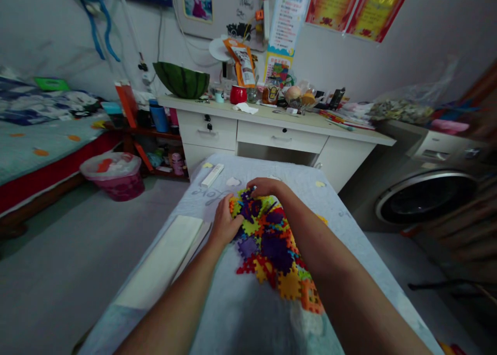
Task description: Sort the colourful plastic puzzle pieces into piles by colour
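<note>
A heap of colourful plastic interlocking puzzle pieces [275, 249] with notched edges lies on the cloth-covered table [233, 313]. At the heap's far left edge, my left hand [225, 221] grips some yellow and orange puzzle pieces [235, 205], thumb towards the heap and fingers on the outer side. My right hand [264, 187] bends in over the far end, its fingertips closed on a dark purple puzzle piece [248, 197]. The two hands are close together. My right forearm hides part of the heap's right side.
A long whitish board or box [165, 262] lies along the table's left edge. Farther up rests a small white bar-shaped item [213, 175]. Beyond the table stands a white desk [281, 137] bearing a watermelon piece [181, 80]. A washing machine [411, 184] is right, a pink bin [116, 181] left.
</note>
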`<state>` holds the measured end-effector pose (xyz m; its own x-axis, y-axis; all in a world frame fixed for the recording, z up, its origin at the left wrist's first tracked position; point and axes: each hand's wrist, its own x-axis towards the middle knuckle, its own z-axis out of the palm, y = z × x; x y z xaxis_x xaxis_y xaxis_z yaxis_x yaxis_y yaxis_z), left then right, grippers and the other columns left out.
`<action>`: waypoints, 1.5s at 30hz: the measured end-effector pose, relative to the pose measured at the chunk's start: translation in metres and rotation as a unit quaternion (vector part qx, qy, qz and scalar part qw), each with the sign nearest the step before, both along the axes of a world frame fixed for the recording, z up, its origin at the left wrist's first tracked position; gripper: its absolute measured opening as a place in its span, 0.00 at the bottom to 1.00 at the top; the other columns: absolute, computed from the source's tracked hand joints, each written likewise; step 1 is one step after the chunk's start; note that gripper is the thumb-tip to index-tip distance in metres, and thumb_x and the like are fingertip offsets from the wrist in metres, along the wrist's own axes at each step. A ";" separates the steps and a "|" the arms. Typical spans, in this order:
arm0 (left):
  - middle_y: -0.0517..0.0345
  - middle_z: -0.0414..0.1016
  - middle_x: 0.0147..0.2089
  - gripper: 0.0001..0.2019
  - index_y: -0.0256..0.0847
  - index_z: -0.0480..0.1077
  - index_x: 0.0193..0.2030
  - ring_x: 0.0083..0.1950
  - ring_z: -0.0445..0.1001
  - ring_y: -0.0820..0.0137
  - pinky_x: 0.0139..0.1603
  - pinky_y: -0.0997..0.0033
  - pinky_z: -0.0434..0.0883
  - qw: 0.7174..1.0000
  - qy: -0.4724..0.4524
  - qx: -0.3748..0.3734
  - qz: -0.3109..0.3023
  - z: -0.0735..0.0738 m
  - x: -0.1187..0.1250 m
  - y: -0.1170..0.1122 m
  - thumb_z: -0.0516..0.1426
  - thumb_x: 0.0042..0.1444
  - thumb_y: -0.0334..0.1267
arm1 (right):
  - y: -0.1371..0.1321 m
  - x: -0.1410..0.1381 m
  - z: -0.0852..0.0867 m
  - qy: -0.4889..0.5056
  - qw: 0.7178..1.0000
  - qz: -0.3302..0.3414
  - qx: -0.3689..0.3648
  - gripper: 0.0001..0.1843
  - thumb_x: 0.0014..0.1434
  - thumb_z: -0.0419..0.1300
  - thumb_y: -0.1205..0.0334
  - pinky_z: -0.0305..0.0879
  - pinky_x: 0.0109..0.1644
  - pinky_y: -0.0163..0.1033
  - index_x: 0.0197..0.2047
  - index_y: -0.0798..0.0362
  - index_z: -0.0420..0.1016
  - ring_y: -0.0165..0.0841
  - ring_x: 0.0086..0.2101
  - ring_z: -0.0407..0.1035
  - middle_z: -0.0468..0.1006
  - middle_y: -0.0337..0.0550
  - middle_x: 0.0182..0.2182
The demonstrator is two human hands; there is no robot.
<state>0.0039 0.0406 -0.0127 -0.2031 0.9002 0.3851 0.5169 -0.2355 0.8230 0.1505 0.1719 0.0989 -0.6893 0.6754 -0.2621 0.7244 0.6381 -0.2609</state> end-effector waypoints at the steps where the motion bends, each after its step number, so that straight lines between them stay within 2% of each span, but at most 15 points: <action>1: 0.43 0.63 0.62 0.33 0.38 0.58 0.63 0.64 0.63 0.55 0.66 0.51 0.60 1.000 0.003 -0.001 -0.008 0.000 -0.001 0.000 0.56 0.47 0.35 | -0.007 0.010 0.004 0.018 1.000 0.009 -0.014 0.19 0.47 0.62 0.69 0.67 0.47 0.37 0.44 0.51 0.80 0.39 0.44 0.73 0.81 0.42 0.43; 5: 0.45 0.66 0.60 0.31 0.38 0.61 0.61 0.63 0.65 0.56 0.65 0.52 0.62 0.999 0.018 -0.008 -0.044 -0.001 -0.003 0.002 0.57 0.48 0.37 | -0.042 0.055 0.016 0.134 0.990 0.017 -0.026 0.20 0.48 0.63 0.69 0.64 0.55 0.42 0.46 0.51 0.79 0.39 0.51 0.71 0.77 0.44 0.51; 7: 0.48 0.69 0.59 0.28 0.40 0.65 0.59 0.61 0.67 0.58 0.65 0.53 0.63 0.997 0.023 -0.011 -0.076 -0.001 -0.005 0.003 0.56 0.48 0.36 | -0.064 0.078 0.021 0.198 0.979 0.030 -0.027 0.17 0.51 0.64 0.66 0.61 0.60 0.45 0.45 0.50 0.79 0.40 0.57 0.66 0.72 0.45 0.57; 9: 0.50 0.70 0.58 0.25 0.41 0.67 0.56 0.61 0.68 0.59 0.65 0.53 0.63 0.995 0.024 -0.005 -0.094 0.000 -0.005 0.002 0.55 0.50 0.38 | -0.083 0.102 0.023 0.245 0.969 0.012 -0.032 0.15 0.54 0.63 0.62 0.62 0.59 0.46 0.47 0.48 0.78 0.40 0.60 0.62 0.68 0.45 0.61; 13: 0.49 0.70 0.58 0.21 0.41 0.69 0.54 0.61 0.67 0.59 0.66 0.53 0.61 0.994 0.034 0.027 -0.101 0.008 0.000 -0.005 0.54 0.56 0.48 | -0.109 0.154 0.008 0.264 0.954 -0.143 0.022 0.17 0.57 0.61 0.59 0.67 0.54 0.46 0.50 0.47 0.75 0.40 0.56 0.66 0.68 0.47 0.60; 16: 0.48 0.68 0.59 0.23 0.42 0.68 0.55 0.63 0.64 0.58 0.67 0.53 0.59 0.989 0.078 0.055 -0.113 0.012 0.005 -0.010 0.54 0.57 0.52 | -0.118 0.189 -0.017 0.191 0.939 -0.271 0.091 0.22 0.58 0.61 0.55 0.64 0.57 0.47 0.54 0.52 0.72 0.42 0.55 0.67 0.71 0.53 0.57; 19: 0.46 0.65 0.61 0.28 0.43 0.66 0.58 0.65 0.61 0.56 0.67 0.51 0.59 0.979 0.145 0.062 -0.127 0.014 0.011 -0.016 0.56 0.55 0.56 | -0.124 0.207 -0.042 0.108 0.921 -0.359 0.104 0.33 0.58 0.61 0.48 0.60 0.61 0.49 0.61 0.57 0.66 0.47 0.58 0.64 0.69 0.60 0.58; 21: 0.46 0.62 0.64 0.33 0.45 0.64 0.61 0.66 0.59 0.52 0.66 0.47 0.57 0.971 0.200 0.050 -0.125 0.013 0.015 -0.019 0.59 0.52 0.59 | -0.127 0.206 -0.054 0.079 0.925 -0.364 0.079 0.37 0.57 0.61 0.44 0.60 0.60 0.49 0.63 0.58 0.63 0.48 0.58 0.64 0.69 0.61 0.58; 24: 0.45 0.57 0.67 0.39 0.47 0.62 0.64 0.68 0.55 0.46 0.66 0.40 0.55 0.955 0.270 0.022 -0.116 0.011 0.020 -0.024 0.61 0.47 0.61 | -0.131 0.189 -0.060 0.069 0.943 -0.320 0.064 0.38 0.56 0.62 0.43 0.60 0.59 0.48 0.63 0.56 0.63 0.47 0.57 0.66 0.71 0.59 0.56; 29: 0.45 0.56 0.68 0.38 0.47 0.60 0.66 0.68 0.54 0.45 0.65 0.39 0.53 0.946 0.303 0.009 -0.118 0.009 0.021 -0.026 0.60 0.50 0.59 | -0.127 0.152 -0.053 0.140 0.952 -0.260 0.085 0.30 0.55 0.63 0.56 0.62 0.57 0.44 0.60 0.54 0.67 0.41 0.51 0.69 0.74 0.53 0.52; 34: 0.43 0.59 0.66 0.39 0.44 0.60 0.65 0.67 0.57 0.46 0.65 0.42 0.55 0.953 0.278 0.026 -0.122 0.010 0.019 -0.023 0.61 0.49 0.57 | -0.114 0.127 -0.054 0.276 0.908 -0.305 0.085 0.19 0.55 0.60 0.64 0.67 0.50 0.42 0.51 0.53 0.73 0.36 0.42 0.72 0.77 0.48 0.45; 38: 0.43 0.63 0.64 0.38 0.43 0.59 0.65 0.65 0.60 0.49 0.65 0.45 0.58 0.965 0.224 0.043 -0.130 0.013 0.019 -0.021 0.61 0.49 0.56 | -0.103 0.111 -0.055 0.347 0.883 -0.308 0.075 0.12 0.53 0.59 0.64 0.69 0.46 0.42 0.41 0.52 0.77 0.33 0.35 0.72 0.78 0.43 0.38; 40: 0.43 0.65 0.62 0.35 0.42 0.59 0.64 0.64 0.63 0.51 0.64 0.48 0.60 0.973 0.185 0.045 -0.132 0.015 0.018 -0.020 0.60 0.52 0.53 | -0.101 0.102 -0.054 0.400 0.863 -0.307 0.022 0.12 0.53 0.59 0.60 0.70 0.43 0.41 0.40 0.53 0.77 0.32 0.33 0.71 0.78 0.41 0.35; 42: 0.44 0.67 0.60 0.33 0.41 0.58 0.64 0.62 0.66 0.54 0.63 0.50 0.62 0.980 0.148 0.039 -0.127 0.017 0.018 -0.021 0.58 0.54 0.50 | -0.103 0.095 -0.050 0.464 0.836 -0.289 -0.059 0.16 0.54 0.60 0.55 0.71 0.41 0.40 0.44 0.53 0.76 0.33 0.33 0.72 0.78 0.41 0.35; 45: 0.46 0.70 0.56 0.30 0.40 0.58 0.62 0.57 0.70 0.57 0.59 0.54 0.66 0.988 0.110 0.022 -0.107 0.021 0.017 -0.023 0.57 0.55 0.48 | -0.111 0.091 -0.042 0.531 0.805 -0.217 -0.151 0.23 0.55 0.61 0.51 0.71 0.49 0.42 0.52 0.50 0.72 0.35 0.43 0.73 0.78 0.43 0.45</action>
<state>0.0208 0.0179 0.0079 0.0835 0.8947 0.4388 0.6163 -0.3924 0.6828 0.2417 0.0607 0.0568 -0.3495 0.9290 0.1220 0.1277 0.1762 -0.9760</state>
